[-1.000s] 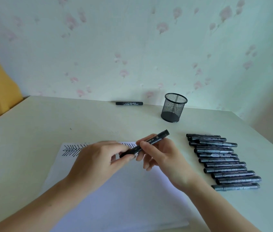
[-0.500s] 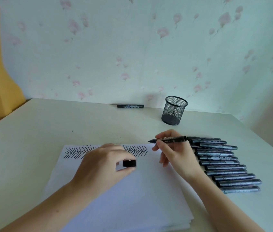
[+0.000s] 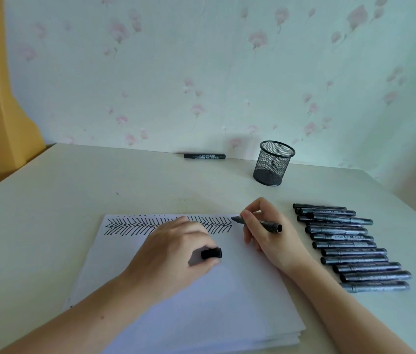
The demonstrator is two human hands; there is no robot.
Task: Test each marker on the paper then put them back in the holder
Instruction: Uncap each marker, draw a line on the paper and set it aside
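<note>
Marker (image 3: 258, 222) sits pinched mid-barrel in my right hand (image 3: 268, 231), tip at the paper's (image 3: 201, 302) top right corner. My left hand (image 3: 173, 254) pinches its cap (image 3: 211, 253) above the paper. It looks light, stiff and smooth.

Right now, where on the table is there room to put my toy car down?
Free: the table's left side, beside the paper, and the back strip between the lone marker and the paper's top edge. Crowded: right of the paper, where the row of markers lies, and around the mesh holder.
</note>
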